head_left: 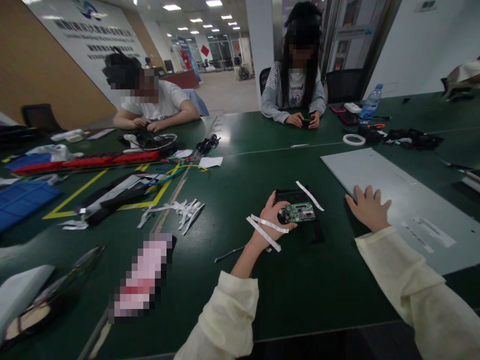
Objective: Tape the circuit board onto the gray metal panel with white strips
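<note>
In the middle of the frame, the left hand [275, 220] closes its thumb and fingers around the left end of a small green circuit board [303, 212], which lies just right of centre with its component side facing up. A black frame [318, 232] shows beneath and beyond the board, resting on the dark green table [318, 290]. Two white strips [263, 233] lie across the back of the left hand near the wrist, and another single strip [309, 196] slants just beyond the board's upper right corner. Right of centre, the right hand [369, 207] is spread wide, fingers apart and holding nothing, palm down at the left edge of a large pale grey panel [405, 200] that stretches toward the right side of the frame. Left of centre sits a loose heap of white strips [187, 212], with a pixelated pink item [144, 280] below it at the lower left. A ring of white tape [354, 139] lies beyond the panel at the upper right, near a water bottle [371, 104]. Across the table, one co-worker [157, 102] leans forward at the upper left and another co-worker [296, 90] sits at the upper centre, both hands together on a small dark object.
</note>
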Available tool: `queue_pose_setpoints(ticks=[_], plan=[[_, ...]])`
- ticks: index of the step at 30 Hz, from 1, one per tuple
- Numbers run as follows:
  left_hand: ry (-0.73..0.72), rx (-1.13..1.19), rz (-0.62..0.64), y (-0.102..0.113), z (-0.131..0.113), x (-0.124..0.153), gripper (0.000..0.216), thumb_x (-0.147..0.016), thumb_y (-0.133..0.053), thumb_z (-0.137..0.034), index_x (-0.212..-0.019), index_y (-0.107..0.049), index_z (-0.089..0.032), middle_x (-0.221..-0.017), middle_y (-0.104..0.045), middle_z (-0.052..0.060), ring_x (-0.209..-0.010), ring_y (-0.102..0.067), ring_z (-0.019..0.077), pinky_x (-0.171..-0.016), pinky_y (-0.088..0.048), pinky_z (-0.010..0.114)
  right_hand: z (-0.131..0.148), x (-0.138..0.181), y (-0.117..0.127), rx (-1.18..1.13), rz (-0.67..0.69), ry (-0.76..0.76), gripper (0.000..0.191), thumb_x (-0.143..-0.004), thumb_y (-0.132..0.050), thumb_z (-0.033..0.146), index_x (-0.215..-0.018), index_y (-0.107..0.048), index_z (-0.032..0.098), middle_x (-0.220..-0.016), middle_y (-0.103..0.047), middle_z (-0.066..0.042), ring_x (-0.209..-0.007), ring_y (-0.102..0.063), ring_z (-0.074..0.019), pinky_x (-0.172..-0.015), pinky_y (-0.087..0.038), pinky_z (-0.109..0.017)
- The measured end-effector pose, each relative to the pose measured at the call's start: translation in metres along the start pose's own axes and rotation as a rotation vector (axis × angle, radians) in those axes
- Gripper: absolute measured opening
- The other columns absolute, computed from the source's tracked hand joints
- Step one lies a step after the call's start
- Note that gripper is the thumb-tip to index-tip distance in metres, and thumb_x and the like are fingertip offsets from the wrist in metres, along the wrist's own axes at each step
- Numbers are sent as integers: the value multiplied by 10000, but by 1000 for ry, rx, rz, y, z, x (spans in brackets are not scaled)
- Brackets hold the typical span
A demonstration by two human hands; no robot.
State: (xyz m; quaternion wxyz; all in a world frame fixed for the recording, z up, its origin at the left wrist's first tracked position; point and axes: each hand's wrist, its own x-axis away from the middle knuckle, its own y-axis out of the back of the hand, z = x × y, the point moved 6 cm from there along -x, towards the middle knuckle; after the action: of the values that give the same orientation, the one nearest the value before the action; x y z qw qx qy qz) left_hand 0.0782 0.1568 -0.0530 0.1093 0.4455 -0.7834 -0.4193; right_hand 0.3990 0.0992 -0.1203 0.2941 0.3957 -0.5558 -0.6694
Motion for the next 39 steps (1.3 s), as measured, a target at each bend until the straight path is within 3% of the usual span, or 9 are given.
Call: queue_pose_setpoints(ticks=[12,20,28,33,36,39], plan=[[21,-13,-44,20,-3,-5,579,-652,-767,-349,-1171,-578,-174,-1503,-254,160,-1385,-269,349,-1090,-322,503,40,34,22,-46,-66,265,562,-933,-255,505,-1368,-424,192,-1412,-385,-193,-1291,-305,-425,-927,-284,-681],[-16,-37,-113,32,-6,-6,583,-642,-767,-351,-1166,-587,-167,-1492,-275,162,-1383,-278,338,-1100,-306,487,80,76,42,-127,53,559,584,-932,-279,515,-1410,-383,196,-1469,-346,-151,-1334,-275,-403,-994,-290,-638],[-64,-24,-154,44,-9,-7,578,-652,-756,-340,-1180,-575,-189,-1492,-281,132,-1380,-295,311,-1111,-302,469,99,123,60,-241,178,851,632,-907,-357,558,-1418,-388,187,-1532,-230,-127,-1395,-144,-398,-1062,-238,-621],[-28,-6,-146,43,-10,-6,582,-637,-765,-349,-1165,-574,-194,-1486,-299,127,-1365,-319,329,-1104,-311,485,108,138,73,-317,265,984,656,-884,-430,549,-1450,-334,231,-1508,-294,-93,-1409,-110,-370,-1083,-226,-595],[-15,-7,-138,40,-11,-6,575,-640,-762,-336,-1162,-565,-197,-1479,-317,120,-1367,-317,315,-1110,-303,485,114,147,79,-346,303,1069,669,-871,-463,536,-1451,-335,228,-1478,-348,-90,-1392,-180,-345,-1112,-188,-556],[-35,-3,-144,36,-13,-6,558,-645,-757,-317,-1153,-563,-191,-1477,-316,119,-1368,-321,289,-1119,-301,455,121,156,83,-354,333,1134,692,-858,-490,521,-1464,-304,242,-1506,-306,-87,-1337,-301,-320,-1114,-182,-533]])
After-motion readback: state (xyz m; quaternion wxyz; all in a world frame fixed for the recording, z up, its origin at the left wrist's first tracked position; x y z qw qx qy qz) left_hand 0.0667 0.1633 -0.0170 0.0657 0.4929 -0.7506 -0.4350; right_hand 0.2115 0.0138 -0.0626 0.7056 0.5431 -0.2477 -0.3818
